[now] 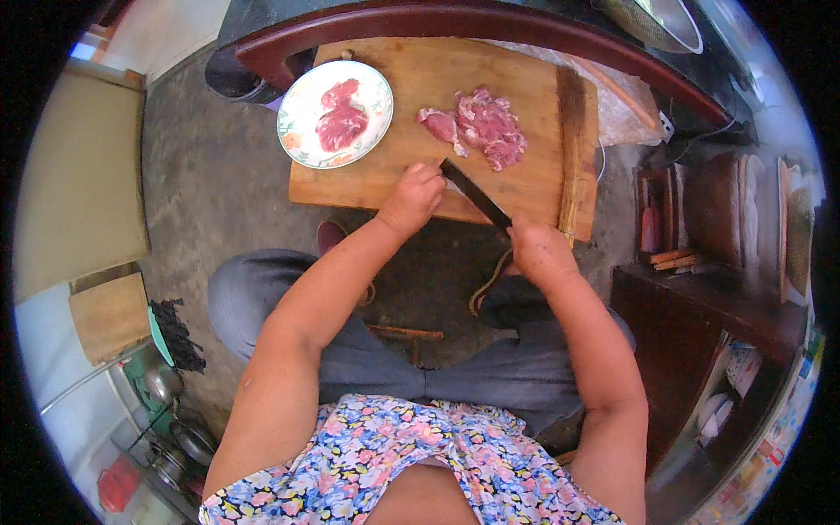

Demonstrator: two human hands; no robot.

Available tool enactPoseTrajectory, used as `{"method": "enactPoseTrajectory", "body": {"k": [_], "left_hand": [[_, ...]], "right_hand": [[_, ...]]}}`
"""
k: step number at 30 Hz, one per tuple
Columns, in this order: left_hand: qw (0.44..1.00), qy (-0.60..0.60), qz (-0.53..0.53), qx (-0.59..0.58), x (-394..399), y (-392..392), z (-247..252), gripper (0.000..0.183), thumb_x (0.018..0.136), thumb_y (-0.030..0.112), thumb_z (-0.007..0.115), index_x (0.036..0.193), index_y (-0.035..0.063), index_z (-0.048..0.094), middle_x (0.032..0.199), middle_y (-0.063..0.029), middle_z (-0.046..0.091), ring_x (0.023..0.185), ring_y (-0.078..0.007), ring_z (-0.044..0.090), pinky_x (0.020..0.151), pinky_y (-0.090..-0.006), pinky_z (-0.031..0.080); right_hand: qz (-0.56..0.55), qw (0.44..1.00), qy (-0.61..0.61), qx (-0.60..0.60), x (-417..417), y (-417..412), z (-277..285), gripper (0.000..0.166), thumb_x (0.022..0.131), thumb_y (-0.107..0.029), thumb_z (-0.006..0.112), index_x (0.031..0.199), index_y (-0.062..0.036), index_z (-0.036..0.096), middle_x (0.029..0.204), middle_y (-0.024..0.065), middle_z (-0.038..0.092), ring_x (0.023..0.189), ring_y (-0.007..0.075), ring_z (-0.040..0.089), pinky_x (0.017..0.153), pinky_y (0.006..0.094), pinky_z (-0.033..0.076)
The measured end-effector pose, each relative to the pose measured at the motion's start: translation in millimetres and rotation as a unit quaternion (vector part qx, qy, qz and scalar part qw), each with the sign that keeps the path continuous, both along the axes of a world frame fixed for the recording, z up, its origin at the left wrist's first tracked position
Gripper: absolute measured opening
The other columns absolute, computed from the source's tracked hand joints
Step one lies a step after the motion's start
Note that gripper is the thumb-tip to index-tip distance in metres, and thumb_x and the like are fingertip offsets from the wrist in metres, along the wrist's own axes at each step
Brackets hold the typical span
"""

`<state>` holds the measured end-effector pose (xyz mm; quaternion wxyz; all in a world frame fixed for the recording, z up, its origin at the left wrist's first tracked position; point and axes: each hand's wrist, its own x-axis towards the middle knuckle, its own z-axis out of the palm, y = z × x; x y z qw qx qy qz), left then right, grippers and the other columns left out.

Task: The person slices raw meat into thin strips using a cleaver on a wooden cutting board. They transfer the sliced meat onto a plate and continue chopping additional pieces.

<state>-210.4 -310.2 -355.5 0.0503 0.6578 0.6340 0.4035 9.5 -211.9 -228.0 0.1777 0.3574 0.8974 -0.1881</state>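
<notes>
My right hand (541, 252) is closed around the handle of a dark-bladed kitchen knife (476, 194), held slantwise over the near edge of a wooden cutting board (407, 72). Close to the blade's far end is my left hand (415, 190), its fingers curled; whether it pinches the blade tip or something small is hidden. Beyond the knife, a pile of raw meat pieces (491, 125) lies on the board, with a smaller raw meat piece (440, 125) at its left. A floral-rimmed white plate (295, 118) at the board's left holds raw meat (342, 125).
A dark counter with a maroon edge (420, 25) overhangs the board's far side. At the right stands a dark wooden shelf (709, 302) with boards and dishes. Pans (190, 440) sit at the lower left. My knees flank the near side of the board.
</notes>
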Motion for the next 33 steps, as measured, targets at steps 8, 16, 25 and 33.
{"method": "enactPoseTrajectory", "body": {"k": [8,16,25,33], "left_hand": [[1.000,0.014,0.001,0.022,-2,2,7,0.017,0.071,0.002,0.064,0.086,0.0027,0.058,0.094,-0.0125,0.059,0.087,-0.0325,0.056,0.080,-0.0388,0.049],[1.000,0.009,0.002,0.016,-1,1,9,0.019,0.070,0.001,0.065,0.088,0.0028,0.060,0.097,-0.0127,0.061,0.089,-0.0320,0.058,0.081,-0.0388,0.050],[1.000,-0.007,0.003,-0.002,-1,1,-1,0.021,0.070,0.002,0.067,0.089,0.0030,0.060,0.100,-0.0132,0.063,0.093,-0.0328,0.059,0.083,-0.0399,0.050],[1.000,-0.028,-0.009,-0.013,-6,-1,-3,0.020,0.070,0.001,0.068,0.089,0.0023,0.059,0.096,-0.0150,0.063,0.092,-0.0343,0.060,0.083,-0.0418,0.050]], "right_hand": [[-0.031,0.999,0.036,0.025,-3,-14,10,0.016,0.091,-0.019,0.055,0.091,-0.0027,0.057,0.086,0.0222,0.066,0.078,0.0419,0.066,0.069,0.0511,0.053],[-0.019,0.998,0.061,0.000,-3,-12,-3,0.013,0.087,-0.011,0.053,0.090,0.0003,0.059,0.089,0.0255,0.065,0.084,0.0443,0.065,0.075,0.0536,0.051],[-0.002,0.998,0.050,-0.023,-50,4,-19,0.018,0.085,-0.006,0.050,0.096,0.0012,0.061,0.091,0.0262,0.066,0.088,0.0447,0.064,0.077,0.0531,0.051],[0.024,0.999,0.004,0.028,-8,13,-6,0.016,0.089,-0.016,0.053,0.092,-0.0018,0.060,0.087,0.0246,0.066,0.082,0.0428,0.065,0.073,0.0515,0.052]]}}
